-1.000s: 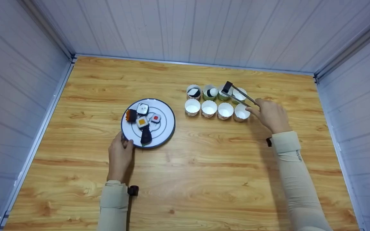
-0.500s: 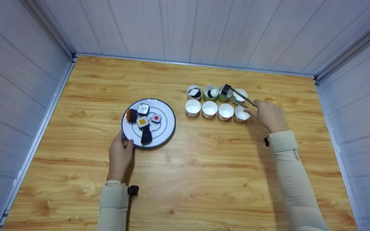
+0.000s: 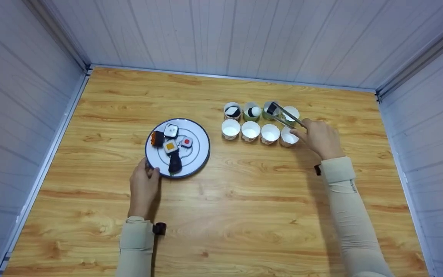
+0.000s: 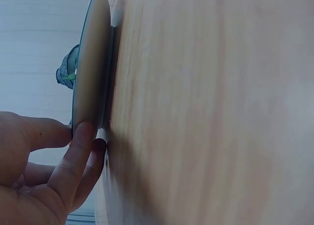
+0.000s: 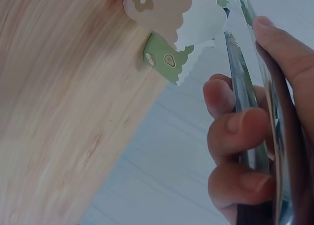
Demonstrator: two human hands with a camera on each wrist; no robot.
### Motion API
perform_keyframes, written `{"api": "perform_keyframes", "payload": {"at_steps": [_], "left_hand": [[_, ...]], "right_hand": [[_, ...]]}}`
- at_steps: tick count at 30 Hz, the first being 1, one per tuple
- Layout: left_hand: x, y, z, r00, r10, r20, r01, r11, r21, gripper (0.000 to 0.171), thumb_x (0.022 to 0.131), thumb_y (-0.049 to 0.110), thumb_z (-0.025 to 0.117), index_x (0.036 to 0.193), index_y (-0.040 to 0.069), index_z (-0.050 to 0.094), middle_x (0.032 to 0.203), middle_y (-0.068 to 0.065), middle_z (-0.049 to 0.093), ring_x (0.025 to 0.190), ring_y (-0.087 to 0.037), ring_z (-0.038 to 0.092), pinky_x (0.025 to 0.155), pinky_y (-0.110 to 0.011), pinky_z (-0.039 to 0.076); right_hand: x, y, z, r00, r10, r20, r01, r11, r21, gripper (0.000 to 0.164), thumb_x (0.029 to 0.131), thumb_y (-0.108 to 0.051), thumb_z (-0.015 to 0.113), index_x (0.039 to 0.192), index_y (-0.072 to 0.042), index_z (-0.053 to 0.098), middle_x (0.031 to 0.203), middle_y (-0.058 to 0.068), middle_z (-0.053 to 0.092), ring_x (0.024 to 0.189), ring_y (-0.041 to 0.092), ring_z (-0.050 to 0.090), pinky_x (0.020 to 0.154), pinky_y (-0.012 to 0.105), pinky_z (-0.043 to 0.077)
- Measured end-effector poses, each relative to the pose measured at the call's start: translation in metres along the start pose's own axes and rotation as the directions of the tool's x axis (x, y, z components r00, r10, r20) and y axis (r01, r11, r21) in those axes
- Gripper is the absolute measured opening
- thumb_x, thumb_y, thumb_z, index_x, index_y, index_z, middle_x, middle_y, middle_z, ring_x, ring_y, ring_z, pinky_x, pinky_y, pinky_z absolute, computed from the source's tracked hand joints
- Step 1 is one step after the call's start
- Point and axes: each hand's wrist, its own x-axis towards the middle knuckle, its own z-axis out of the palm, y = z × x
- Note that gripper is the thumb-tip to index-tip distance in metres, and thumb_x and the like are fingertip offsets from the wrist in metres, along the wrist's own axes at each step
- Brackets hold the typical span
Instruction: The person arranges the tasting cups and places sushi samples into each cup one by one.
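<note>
My left hand (image 3: 143, 188) pinches the near left rim of a white plate (image 3: 198, 159) with a blue edge. In the left wrist view the thumb lies on top of the rim and fingers (image 4: 73, 161) are underneath. On the plate sit several toy sushi pieces, among them a yellow-centred one (image 3: 170, 146), a red-centred roll (image 3: 186, 142) and a black cone-shaped hand roll (image 3: 175, 163). My right hand (image 3: 321, 138) grips metal tongs (image 3: 293, 116). Their tips hold a dark sushi piece (image 3: 272, 108) at the mouth of a green paper cup (image 3: 266, 115) in the back row.
Two rows of paper baking cups stand right of the plate. Black-and-white pieces lie in the back row's left cup (image 3: 227, 104) and the green cup (image 3: 247, 105) beside it. White bottoms show in the front-row cups (image 3: 230, 129). Panel walls (image 3: 214, 38) enclose the wooden table (image 3: 225, 215).
My right hand has moved slightly left, and the tong tips with the dark piece have lowered into the mouth of the back-row cup. My left hand and the plate stay put.
</note>
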Motion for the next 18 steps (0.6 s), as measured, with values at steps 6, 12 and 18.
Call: {"api": "perform_keyframes", "payload": {"at_steps": [6,12,18], "left_hand": [[0.0,0.0,0.001,1.0,-0.013,-0.004,0.013,1.0,0.011,0.055,0.103,0.011,0.053,0.153,-0.001,0.034,0.145,-0.023,0.047,0.128,-0.032,0.048,0.107,-0.044,0.041],[-0.001,-0.002,0.001,0.999,0.045,-0.029,-0.044,0.998,0.04,0.054,0.102,0.009,0.055,0.15,-0.005,0.036,0.138,-0.026,0.051,0.116,-0.034,0.052,0.1,-0.046,0.044],[-0.001,0.0,0.001,0.999,0.045,-0.024,-0.044,0.998,0.052,0.055,0.102,0.008,0.054,0.151,-0.007,0.034,0.142,-0.028,0.046,0.116,-0.033,0.05,0.102,-0.047,0.043]], "right_hand": [[-0.001,-0.013,-0.001,0.999,0.002,0.034,-0.004,0.999,0.036,0.056,0.092,-0.059,0.062,0.106,-0.005,0.066,0.071,0.011,0.06,0.054,0.026,0.05,0.045,0.04,0.036],[-0.006,-0.041,-0.002,0.996,-0.075,0.036,0.073,0.995,0.069,0.054,0.093,-0.059,0.061,0.112,-0.008,0.063,0.07,0.007,0.057,0.055,0.025,0.051,0.047,0.04,0.039],[-0.013,-0.077,0.003,0.978,-0.204,0.048,0.199,0.975,0.101,0.058,0.093,-0.059,0.061,0.122,-0.01,0.064,0.08,0.003,0.064,0.063,0.022,0.058,0.052,0.041,0.047]]}}
